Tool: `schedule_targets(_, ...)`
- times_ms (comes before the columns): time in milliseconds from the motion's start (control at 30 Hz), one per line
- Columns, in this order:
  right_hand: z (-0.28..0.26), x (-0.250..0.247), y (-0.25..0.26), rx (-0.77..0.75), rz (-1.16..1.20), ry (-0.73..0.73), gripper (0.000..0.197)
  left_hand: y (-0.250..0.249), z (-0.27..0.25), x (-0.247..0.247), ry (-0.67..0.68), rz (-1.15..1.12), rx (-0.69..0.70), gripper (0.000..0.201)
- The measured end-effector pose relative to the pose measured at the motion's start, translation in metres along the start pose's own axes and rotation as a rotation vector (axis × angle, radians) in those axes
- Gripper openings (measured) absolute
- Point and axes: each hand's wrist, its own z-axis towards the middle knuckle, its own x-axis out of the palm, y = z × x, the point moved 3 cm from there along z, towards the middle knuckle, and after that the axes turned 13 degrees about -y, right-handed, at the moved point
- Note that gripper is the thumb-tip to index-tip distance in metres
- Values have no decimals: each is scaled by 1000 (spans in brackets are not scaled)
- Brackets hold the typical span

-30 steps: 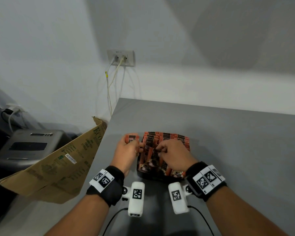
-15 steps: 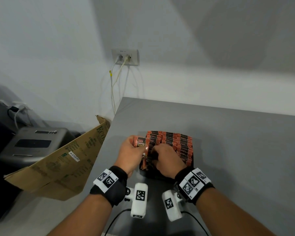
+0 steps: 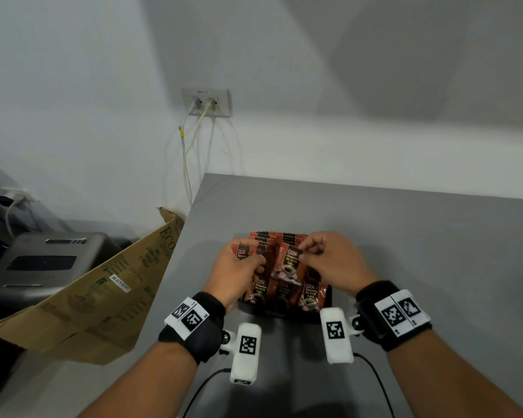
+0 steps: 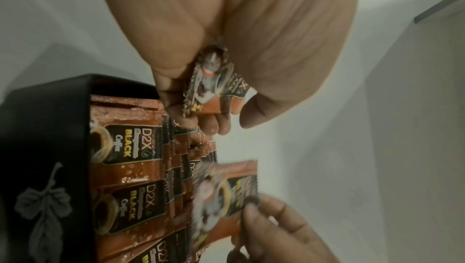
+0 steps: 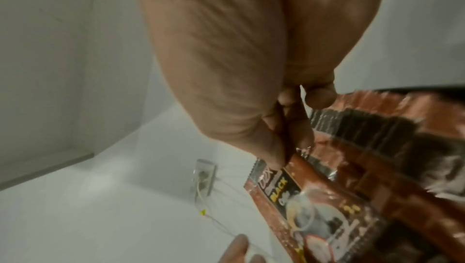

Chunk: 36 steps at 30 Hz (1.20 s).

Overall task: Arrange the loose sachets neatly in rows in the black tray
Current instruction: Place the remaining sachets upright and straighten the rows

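A black tray on the grey table holds several orange-brown coffee sachets standing in rows. My left hand grips one sachet at the tray's left side, fingers curled round it. My right hand pinches the top edge of another sachet and holds it upright above the middle rows. The tray's far part is hidden behind both hands.
The grey table ends at a left edge beside a tilted cardboard box flap. A grey machine sits lower left. A wall socket with white cables hangs behind the table's far corner.
My right hand has lifted a sachet out of the rows and drawn back to the right. The left hand keeps its sachet at the tray's left side.
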Motion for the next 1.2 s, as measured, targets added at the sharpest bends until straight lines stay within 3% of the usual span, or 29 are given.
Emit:
schedule_targets(167, -16, 18, -26, 12, -237, 167, 18, 4, 0, -1, 17, 16, -31, 29)
schedule_targets(600, -22, 54, -30, -119, -407, 127, 19, 6, -2, -1, 43, 68, -34, 27)
schedule_targets(800, -24, 40, -28, -141, -370, 48, 16, 4, -5, 1, 40, 88, -38, 35)
schedule_targets(900, -19, 20, -15, -83, -136, -37, 14, -2, -10, 9, 109, 98, 12, 34)
schedule_targets(1000, -20, 10, 3, -78, 88, 15, 17, -8, -16, 23, 192, 161, 110, 41)
schedule_targets(1200, -11, -25, -15, -30, 15, -85, 14, -12, -11, 21, 136, 197, 91, 32)
